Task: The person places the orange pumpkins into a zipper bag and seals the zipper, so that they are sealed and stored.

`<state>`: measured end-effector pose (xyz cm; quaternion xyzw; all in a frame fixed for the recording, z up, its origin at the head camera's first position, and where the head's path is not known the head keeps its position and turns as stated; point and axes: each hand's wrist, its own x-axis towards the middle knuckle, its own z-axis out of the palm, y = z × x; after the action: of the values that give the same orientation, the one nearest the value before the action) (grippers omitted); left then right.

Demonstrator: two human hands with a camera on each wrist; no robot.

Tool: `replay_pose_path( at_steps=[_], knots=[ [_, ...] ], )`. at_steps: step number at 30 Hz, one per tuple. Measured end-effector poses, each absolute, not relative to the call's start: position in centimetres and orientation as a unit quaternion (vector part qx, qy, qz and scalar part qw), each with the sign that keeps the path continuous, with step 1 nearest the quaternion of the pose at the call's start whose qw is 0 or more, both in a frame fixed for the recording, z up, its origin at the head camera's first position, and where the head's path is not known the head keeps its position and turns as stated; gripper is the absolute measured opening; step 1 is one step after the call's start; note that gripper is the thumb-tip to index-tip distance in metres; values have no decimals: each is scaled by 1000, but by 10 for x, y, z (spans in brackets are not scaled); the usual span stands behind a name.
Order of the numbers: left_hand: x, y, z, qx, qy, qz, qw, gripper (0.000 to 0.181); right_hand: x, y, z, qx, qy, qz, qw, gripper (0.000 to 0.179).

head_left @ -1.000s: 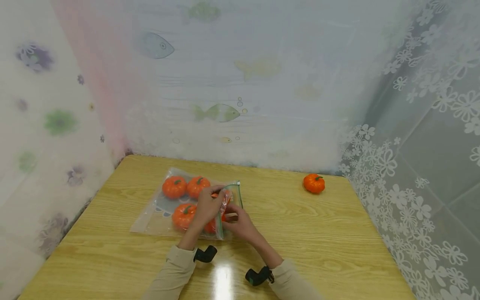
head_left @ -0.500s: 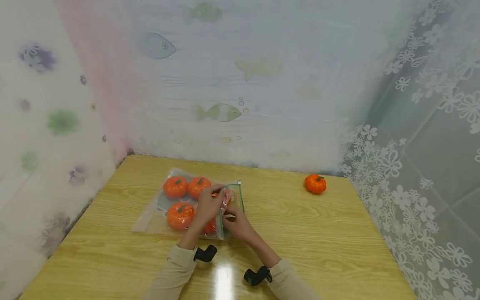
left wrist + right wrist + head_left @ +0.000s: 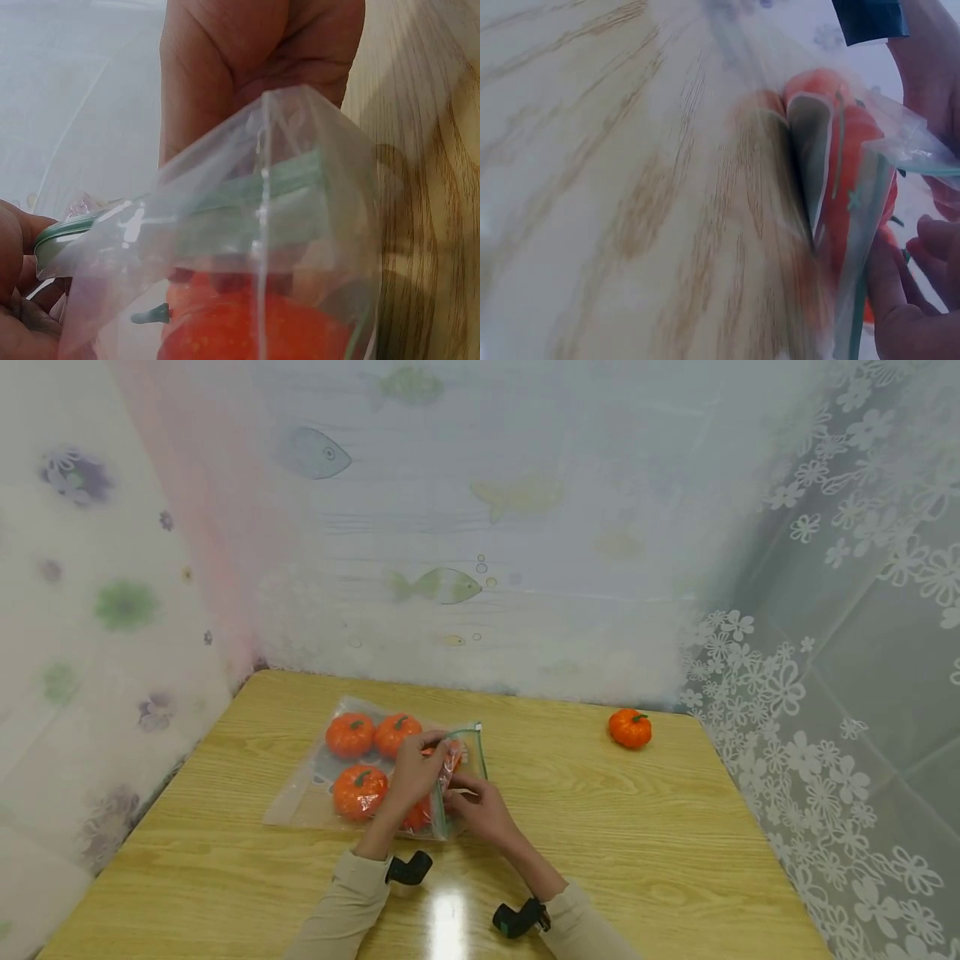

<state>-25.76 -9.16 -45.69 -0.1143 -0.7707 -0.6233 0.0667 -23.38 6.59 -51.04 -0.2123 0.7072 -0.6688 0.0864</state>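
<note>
A clear zip bag (image 3: 300,806) with a green zip strip lies on the table, its mouth to the right. Orange toy pumpkins (image 3: 350,735) with green stems sit inside. My left hand (image 3: 416,768) pinches the upper layer of the bag near the mouth; in the left wrist view only part of that hand (image 3: 15,315) shows. My right hand (image 3: 483,810) reaches into the mouth from the right. Through the plastic, in the left wrist view, its fingertips touch a pumpkin (image 3: 255,322). The right wrist view shows the right fingers (image 3: 889,281) beside the green zip edge.
Another orange pumpkin (image 3: 630,728) stands alone at the back right of the wooden table (image 3: 637,843). Patterned curtain-like walls (image 3: 562,568) rise behind the table and at both sides. A black wrist camera (image 3: 408,868) sits on the left wrist.
The lower-left pumpkin has slid a little to the left inside the bag since the oldest frame. Both hands stay at the mouth, and the right hand has barely shifted.
</note>
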Motion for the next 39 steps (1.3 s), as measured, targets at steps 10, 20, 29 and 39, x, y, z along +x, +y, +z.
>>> replay_pose_path(
  at_steps=[10, 20, 29, 39],
  knots=[
    [-257, -93, -457, -113, -757, -642, 52, 25, -232, 84, -517, -192, 656, -729, 39, 36],
    [-261, -94, -460, -99, -725, -681, 30, 26, -233, 116, -519, -65, 650, -757, 2, 43],
    [-262, -96, -463, -102, -749, -653, 41, 23, -238, 180, -523, 38, 641, -766, -42, 47],
    [-261, -95, -461, -99, -745, -659, 34, 24, -245, 243, -522, 77, 675, -728, -92, 47]
  ],
)
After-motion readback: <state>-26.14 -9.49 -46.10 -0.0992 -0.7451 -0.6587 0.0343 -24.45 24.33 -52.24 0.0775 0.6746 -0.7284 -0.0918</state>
